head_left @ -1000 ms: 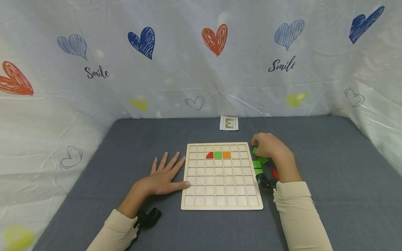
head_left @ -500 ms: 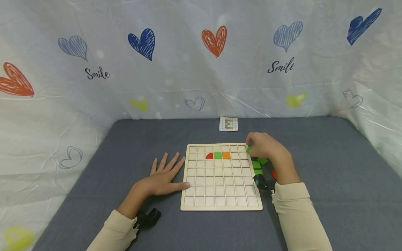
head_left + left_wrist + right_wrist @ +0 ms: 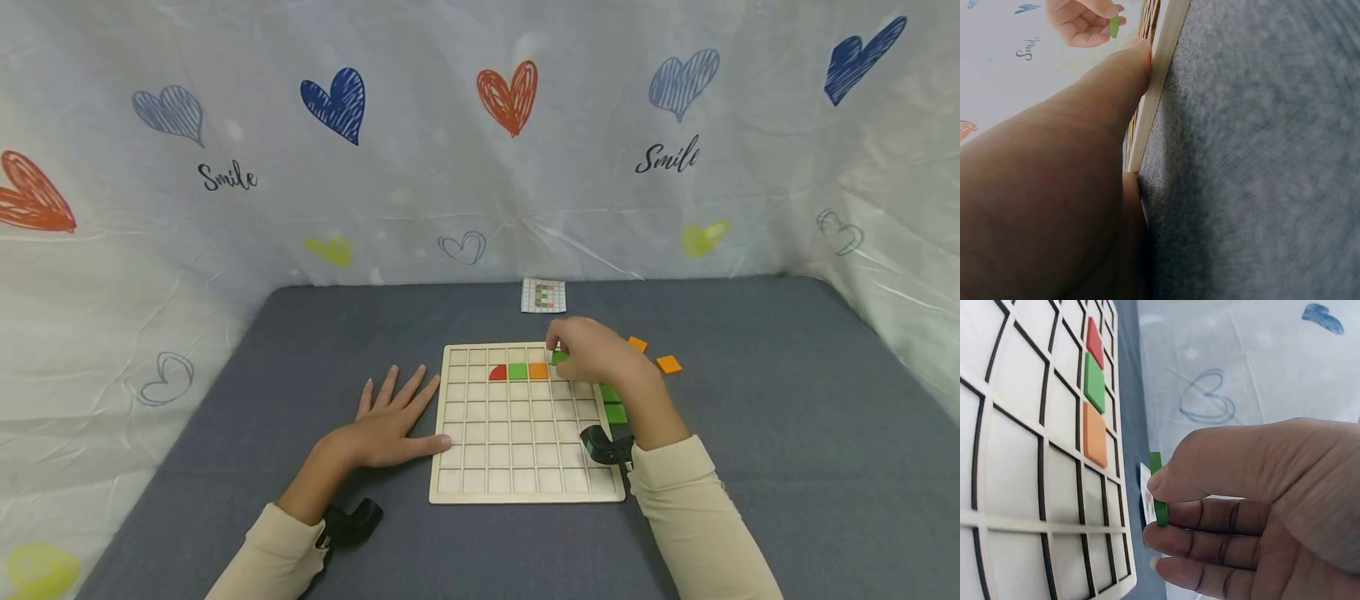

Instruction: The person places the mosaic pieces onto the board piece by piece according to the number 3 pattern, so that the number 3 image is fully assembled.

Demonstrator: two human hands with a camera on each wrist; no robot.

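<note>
My right hand [image 3: 592, 350] pinches a green tile [image 3: 1159, 487] between thumb and fingers, above the top right part of the wooden grid board [image 3: 527, 502]. In the head view the held green tile overlaps the board just right of an orange tile [image 3: 537, 372]. That orange tile sits in the second row, in line with a green square tile [image 3: 517, 372] and a red tile [image 3: 498, 372] with one rounded corner. My left hand [image 3: 390, 429] lies flat on the cloth with fingers spread, its thumb resting on the board's left edge.
Loose green tiles [image 3: 615, 413] lie along the board's right edge, partly behind my right forearm. Two orange tiles [image 3: 668, 364] lie farther right. A small printed pattern card [image 3: 543, 296] stands beyond the board, near the hanging curtain [image 3: 420, 167].
My right hand has carried the green tile leftward from beside the board to over its upper right cells, uncovering the loose orange tiles. My left hand stays in place.
</note>
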